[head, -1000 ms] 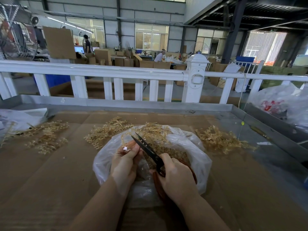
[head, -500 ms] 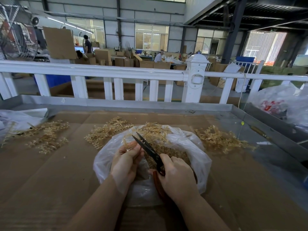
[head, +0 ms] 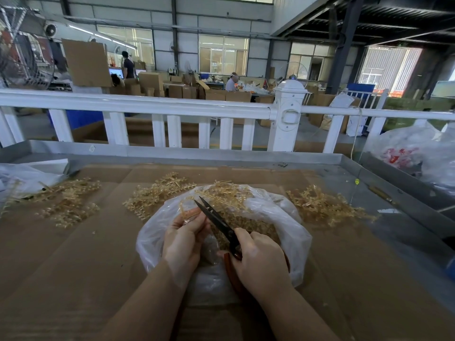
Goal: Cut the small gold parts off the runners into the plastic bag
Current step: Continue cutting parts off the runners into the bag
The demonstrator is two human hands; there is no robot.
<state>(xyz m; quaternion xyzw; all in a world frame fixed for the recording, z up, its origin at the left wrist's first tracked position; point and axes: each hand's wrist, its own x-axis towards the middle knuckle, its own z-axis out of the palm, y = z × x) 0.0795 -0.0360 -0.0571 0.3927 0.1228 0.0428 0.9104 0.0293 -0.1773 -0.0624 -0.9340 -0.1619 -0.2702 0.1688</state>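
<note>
The cardboard sheet covers the table, and a white railing runs across at 12 o'clock. In the centre of the sheet sits the plastic bag, its mouth open upward, with many cut gold parts inside. Heaps of gold runners lie around it: one heap at 9 o'clock, well apart, one heap at 11 o'clock just beside the bag, one heap at 2 o'clock near the bag.

Over the bag mouth, the right hand grips the handles of the scissors, fingers curled round them. The long axis of the scissors goes from 5 o'clock to 11 o'clock, and the tips point to 11 o'clock, away from the person. The blades stand a little apart at the tips. The left hand pinches a gold runner between thumb and fingers, just left of the blades; the runner stands up and curves toward 12 o'clock, touching the blade edge.

Compared with one second ago, the runner now shows higher above the fingers, and the small white piece seen then at the fingertips is gone. The scissors keep nearly the same direction.
</note>
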